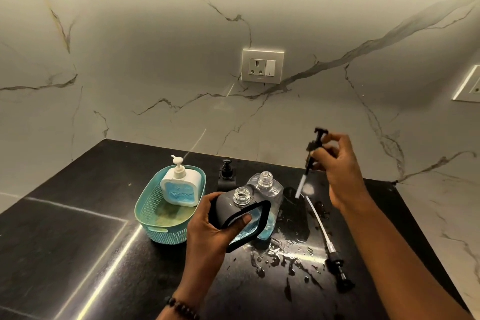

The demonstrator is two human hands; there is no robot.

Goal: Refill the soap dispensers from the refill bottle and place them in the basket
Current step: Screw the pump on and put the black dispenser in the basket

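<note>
My left hand [207,226] grips a black soap dispenser [241,218] with an open neck and blue soap inside, tilted above the counter. My right hand [340,163] pinches a black pump head [315,148] whose white tube hangs down over the counter. Just behind the black dispenser stands a clear refill bottle [267,187], uncapped, with blue liquid at its bottom. A white dispenser [181,184] with its pump on sits in the teal basket [155,215]. Another black dispenser [226,175] stands behind.
A second pump [335,262] with a long white tube lies on the wet black counter [91,241] at the right, among spilled drops. Marble wall with a socket [262,66] rises behind. The counter's right edge meets a marble surface.
</note>
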